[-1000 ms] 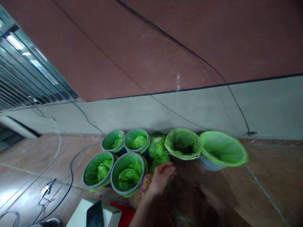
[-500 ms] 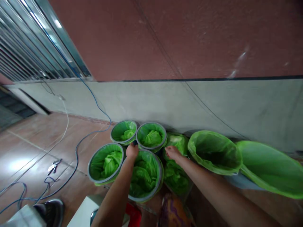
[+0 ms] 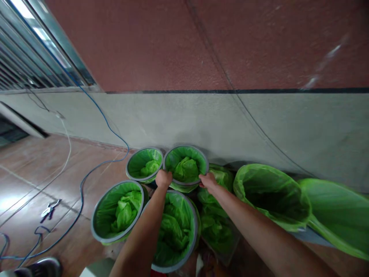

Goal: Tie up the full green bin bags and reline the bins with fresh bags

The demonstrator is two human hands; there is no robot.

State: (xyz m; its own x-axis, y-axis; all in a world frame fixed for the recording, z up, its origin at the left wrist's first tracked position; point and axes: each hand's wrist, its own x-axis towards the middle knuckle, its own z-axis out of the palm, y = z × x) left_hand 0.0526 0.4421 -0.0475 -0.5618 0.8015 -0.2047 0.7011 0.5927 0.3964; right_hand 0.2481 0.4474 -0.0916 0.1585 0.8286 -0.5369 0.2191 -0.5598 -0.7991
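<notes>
Several small grey-rimmed bins lined with green plastic bags stand on the floor by the wall. My left hand (image 3: 163, 179) grips the left rim of the far right bin (image 3: 186, 166). On that same bin's right rim sits my right hand (image 3: 208, 181), fingers closed on it. Below my arms is a nearer bin (image 3: 175, 231), with another (image 3: 117, 211) to its left and one more (image 3: 144, 164) behind that. Crumpled green bags lie inside each.
Two larger green-lined bins (image 3: 272, 196) (image 3: 337, 215) stand to the right along the grey wall base. A bundle of green bags (image 3: 216, 223) lies between. A blue cable (image 3: 86, 181) and a white cable (image 3: 65, 154) trail over the tiled floor at left, near a metal tool (image 3: 49, 209).
Both hands have reached forward and closed on the rim of the far right small bin. The view has shifted closer and lower over the bins.
</notes>
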